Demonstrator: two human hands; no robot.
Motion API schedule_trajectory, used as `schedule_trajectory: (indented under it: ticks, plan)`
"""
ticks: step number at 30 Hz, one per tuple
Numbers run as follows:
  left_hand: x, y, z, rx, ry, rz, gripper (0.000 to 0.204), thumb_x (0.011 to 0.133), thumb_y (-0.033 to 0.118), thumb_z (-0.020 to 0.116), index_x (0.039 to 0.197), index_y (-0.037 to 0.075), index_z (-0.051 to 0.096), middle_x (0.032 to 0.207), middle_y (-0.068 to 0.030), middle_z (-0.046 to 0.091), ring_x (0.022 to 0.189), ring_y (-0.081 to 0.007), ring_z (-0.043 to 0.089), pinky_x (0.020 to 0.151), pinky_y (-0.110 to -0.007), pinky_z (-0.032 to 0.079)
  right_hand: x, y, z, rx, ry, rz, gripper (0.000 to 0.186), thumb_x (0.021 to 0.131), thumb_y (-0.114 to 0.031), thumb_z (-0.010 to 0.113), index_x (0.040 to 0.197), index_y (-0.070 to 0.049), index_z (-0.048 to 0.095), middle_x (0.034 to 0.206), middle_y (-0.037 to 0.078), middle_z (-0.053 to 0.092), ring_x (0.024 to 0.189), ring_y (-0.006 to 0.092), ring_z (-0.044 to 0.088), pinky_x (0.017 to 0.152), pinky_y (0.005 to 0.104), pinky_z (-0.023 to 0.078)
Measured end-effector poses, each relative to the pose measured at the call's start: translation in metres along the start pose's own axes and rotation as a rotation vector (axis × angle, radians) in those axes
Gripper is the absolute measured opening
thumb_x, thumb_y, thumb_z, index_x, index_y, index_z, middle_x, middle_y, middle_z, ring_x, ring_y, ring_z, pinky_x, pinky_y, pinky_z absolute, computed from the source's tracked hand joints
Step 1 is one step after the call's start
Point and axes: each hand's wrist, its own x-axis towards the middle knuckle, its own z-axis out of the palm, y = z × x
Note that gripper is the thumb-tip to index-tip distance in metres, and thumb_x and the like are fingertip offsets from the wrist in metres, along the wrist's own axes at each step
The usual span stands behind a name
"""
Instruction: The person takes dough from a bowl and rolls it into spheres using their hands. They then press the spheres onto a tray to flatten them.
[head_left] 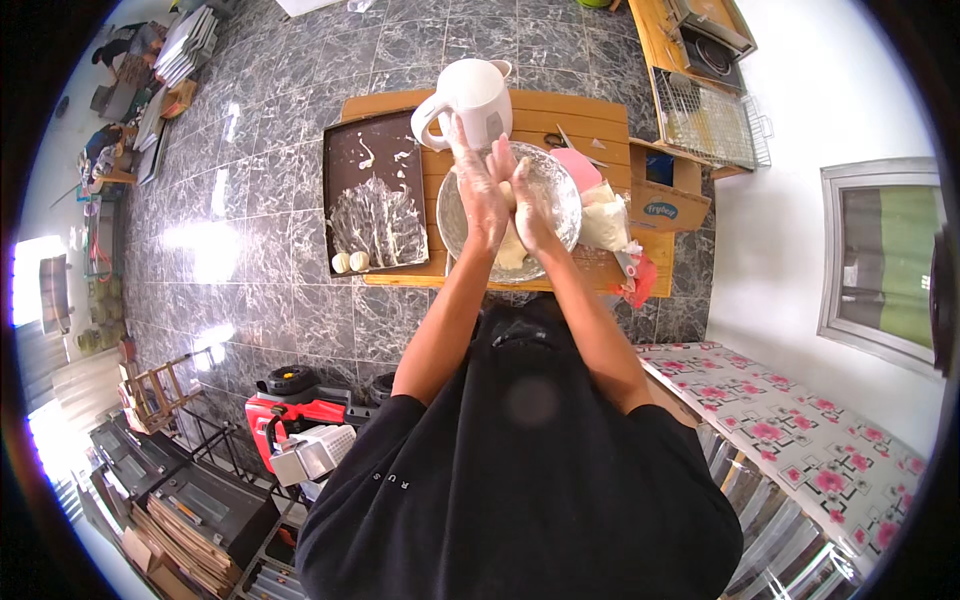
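Over a floury metal bowl (451,225), my left hand (481,200) and my right hand (532,208) face each other palm to palm, fingers stretched away from me. Between the palms a small pale piece of dough (507,194) shows in part; the hands press on it from both sides. Both hands are dusted with flour. A larger lump of dough (512,252) lies in the bowl, partly hidden by my wrists. To the left, a dark baking tray (375,165) smeared with white fat or flour holds two round dough balls (350,262) at its near left corner.
A white electric kettle (475,92) stands behind the bowl on the wooden table (570,110). Right of the bowl are scissors (578,140), a pink flat piece (577,166), an opened flour bag (604,222) and a red package (640,282). A cardboard box (680,205) sits beyond.
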Motion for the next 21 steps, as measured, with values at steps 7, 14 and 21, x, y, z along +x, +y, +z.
schedule_trajectory:
  ticks: [7, 14, 21]
  plan:
    - [0.001, 0.007, 0.007, -0.358, -0.130, -0.350, 0.075, 0.100, 0.058, 0.018, 0.151, 0.004, 0.021, 0.154, -0.0149, 0.026, 0.143, -0.0285, 0.023, 0.117, -0.039, 0.017, 0.014, 0.023, -0.024, -0.084, 0.089, -0.120, 0.064, 0.104, -0.046, 0.015, 0.152, -0.004, 0.014, 0.159, 0.011, 0.014, 0.146, 0.0235, 0.011, 0.119, 0.0343, 0.009]
    - [-0.012, -0.019, -0.012, 0.024, -0.120, -0.522, 0.064, 0.102, 0.047, 0.031, 0.146, 0.000, 0.030, 0.146, -0.0128, 0.039, 0.133, -0.0224, 0.038, 0.109, -0.034, 0.030, 0.004, 0.011, -0.009, -0.077, 0.091, -0.180, 0.060, 0.105, -0.041, 0.019, 0.151, -0.002, 0.019, 0.158, 0.013, 0.018, 0.146, 0.0244, 0.017, 0.118, 0.0363, 0.012]
    - [0.003, -0.037, -0.014, 0.426, -0.002, -0.173, 0.060, 0.104, 0.044, 0.026, 0.145, 0.000, 0.035, 0.139, -0.0170, 0.048, 0.125, -0.0243, 0.048, 0.103, -0.041, 0.038, 0.000, 0.001, -0.003, -0.116, 0.073, -0.103, 0.059, 0.105, -0.039, 0.015, 0.150, 0.000, 0.021, 0.156, 0.014, 0.023, 0.145, 0.0251, 0.021, 0.117, 0.0353, 0.016]
